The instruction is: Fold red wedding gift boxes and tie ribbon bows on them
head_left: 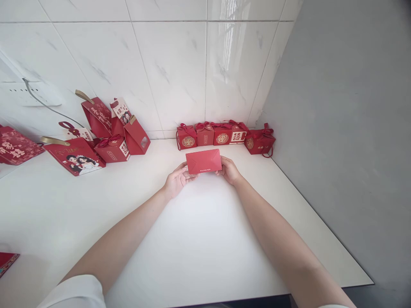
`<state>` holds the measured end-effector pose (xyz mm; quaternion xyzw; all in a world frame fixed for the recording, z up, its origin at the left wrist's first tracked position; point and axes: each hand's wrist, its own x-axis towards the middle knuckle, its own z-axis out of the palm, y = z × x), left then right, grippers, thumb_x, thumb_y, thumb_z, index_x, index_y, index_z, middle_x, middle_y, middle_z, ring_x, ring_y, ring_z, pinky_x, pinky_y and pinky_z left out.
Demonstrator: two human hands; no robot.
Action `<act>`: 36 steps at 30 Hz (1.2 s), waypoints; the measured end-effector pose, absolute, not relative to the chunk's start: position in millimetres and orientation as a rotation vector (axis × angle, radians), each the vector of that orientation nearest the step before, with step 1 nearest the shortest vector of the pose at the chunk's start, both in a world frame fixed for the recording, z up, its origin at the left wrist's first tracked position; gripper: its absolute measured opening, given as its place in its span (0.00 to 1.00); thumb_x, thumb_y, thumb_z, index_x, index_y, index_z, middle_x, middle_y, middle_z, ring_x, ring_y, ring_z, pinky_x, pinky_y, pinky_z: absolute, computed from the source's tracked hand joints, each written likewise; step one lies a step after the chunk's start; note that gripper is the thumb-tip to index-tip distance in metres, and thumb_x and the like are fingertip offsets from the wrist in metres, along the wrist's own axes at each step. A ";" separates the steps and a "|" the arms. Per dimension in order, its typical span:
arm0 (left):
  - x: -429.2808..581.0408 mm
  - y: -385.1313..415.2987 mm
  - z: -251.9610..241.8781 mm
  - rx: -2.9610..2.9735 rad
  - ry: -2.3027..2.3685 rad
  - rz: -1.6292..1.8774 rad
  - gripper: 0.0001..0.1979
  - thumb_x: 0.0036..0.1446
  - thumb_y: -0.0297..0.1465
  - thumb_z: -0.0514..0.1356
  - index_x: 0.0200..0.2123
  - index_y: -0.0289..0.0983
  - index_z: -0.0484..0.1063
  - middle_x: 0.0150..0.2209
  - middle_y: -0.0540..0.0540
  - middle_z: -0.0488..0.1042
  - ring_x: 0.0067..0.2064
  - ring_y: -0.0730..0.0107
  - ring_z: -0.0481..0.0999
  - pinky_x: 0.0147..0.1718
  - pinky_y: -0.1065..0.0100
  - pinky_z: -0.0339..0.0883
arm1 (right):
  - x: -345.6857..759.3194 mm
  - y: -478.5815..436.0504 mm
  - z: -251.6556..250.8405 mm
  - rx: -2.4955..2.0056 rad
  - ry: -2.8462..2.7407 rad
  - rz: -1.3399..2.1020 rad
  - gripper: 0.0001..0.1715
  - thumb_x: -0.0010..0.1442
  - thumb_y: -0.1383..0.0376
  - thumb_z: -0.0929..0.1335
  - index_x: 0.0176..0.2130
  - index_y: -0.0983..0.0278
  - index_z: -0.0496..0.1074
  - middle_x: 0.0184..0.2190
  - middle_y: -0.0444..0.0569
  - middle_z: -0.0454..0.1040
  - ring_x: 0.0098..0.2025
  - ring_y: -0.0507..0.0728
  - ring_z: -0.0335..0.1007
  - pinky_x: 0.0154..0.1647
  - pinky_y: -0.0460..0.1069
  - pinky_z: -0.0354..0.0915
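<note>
A red paper envelope (203, 161) is held up between my two hands, a little above the white table. Its face shows crossing fold lines and a short row of pale print along the lower edge. My left hand (178, 180) grips the left end, thumb at the side and fingers under the lower corner. At the other end, my right hand (229, 169) pinches the right edge, with part of its fingers hidden behind the paper. Just behind the envelope stands a row of small red gift boxes (205, 135) with dark red ribbon bows.
To the left stand several red gift boxes (78, 156) with handles and printed couples or characters. A red corner of something (7, 262) lies at the left edge. A cable (48, 105) hangs from a wall socket (32, 94). Tiles back the table (180, 248); a grey panel (337, 128) borders its right.
</note>
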<state>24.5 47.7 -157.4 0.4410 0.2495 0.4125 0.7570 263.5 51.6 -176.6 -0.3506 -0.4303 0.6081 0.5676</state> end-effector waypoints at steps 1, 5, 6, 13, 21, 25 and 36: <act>24.6 47.7 -157.4 0.965 0.544 0.897 0.19 0.56 0.33 0.57 0.52 0.39 0.64 0.45 0.42 0.78 0.46 0.56 0.78 0.55 0.52 0.59 | 263.4 51.5 -176.5 -0.823 -1.011 1.429 0.12 0.52 0.56 0.69 0.31 0.63 0.68 0.22 0.44 0.71 0.21 0.51 0.66 0.20 0.46 0.63; 24.7 47.3 -157.1 0.979 0.548 0.895 0.20 0.57 0.34 0.57 0.52 0.39 0.63 0.44 0.41 0.78 0.47 0.55 0.77 0.55 0.51 0.58 | 262.9 51.1 -176.0 -0.820 -1.011 1.428 0.11 0.51 0.58 0.69 0.32 0.63 0.68 0.23 0.44 0.72 0.21 0.51 0.67 0.21 0.45 0.64; 24.6 47.2 -157.0 0.981 0.551 0.895 0.20 0.57 0.34 0.57 0.53 0.39 0.63 0.44 0.41 0.78 0.47 0.55 0.77 0.55 0.51 0.58 | 262.8 51.1 -175.9 -0.821 -1.011 1.428 0.11 0.51 0.59 0.68 0.32 0.63 0.68 0.23 0.44 0.72 0.21 0.51 0.67 0.21 0.45 0.64; 25.9 47.3 -158.0 0.988 0.556 0.889 0.21 0.59 0.40 0.55 0.55 0.41 0.62 0.44 0.42 0.78 0.48 0.57 0.76 0.53 0.53 0.60 | 262.4 52.3 -178.7 -0.818 -1.000 1.419 0.10 0.50 0.59 0.69 0.31 0.62 0.69 0.23 0.43 0.72 0.23 0.52 0.66 0.21 0.46 0.63; 33.2 47.2 -164.2 1.062 0.682 0.999 0.23 0.59 0.48 0.54 0.51 0.41 0.69 0.49 0.43 0.74 0.50 0.61 0.73 0.48 0.61 0.66 | 260.3 56.4 -183.6 -0.814 -0.946 1.370 0.12 0.50 0.58 0.70 0.35 0.61 0.72 0.32 0.44 0.76 0.33 0.54 0.71 0.31 0.47 0.65; 33.6 46.9 -162.1 1.040 0.692 0.998 0.24 0.59 0.49 0.53 0.51 0.41 0.70 0.52 0.43 0.72 0.52 0.61 0.71 0.50 0.61 0.65 | 258.8 55.6 -179.0 -0.810 -0.967 1.367 0.16 0.53 0.54 0.68 0.39 0.60 0.72 0.38 0.45 0.76 0.39 0.56 0.71 0.36 0.48 0.66; 37.6 44.2 -155.9 1.082 0.788 1.252 0.22 0.59 0.46 0.57 0.54 0.45 0.69 0.58 0.48 0.68 0.61 0.60 0.63 0.58 0.60 0.59 | 247.4 50.3 -183.2 -0.977 -1.564 0.932 0.31 0.56 0.57 0.68 0.58 0.53 0.64 0.60 0.47 0.63 0.49 0.59 0.68 0.53 0.55 0.64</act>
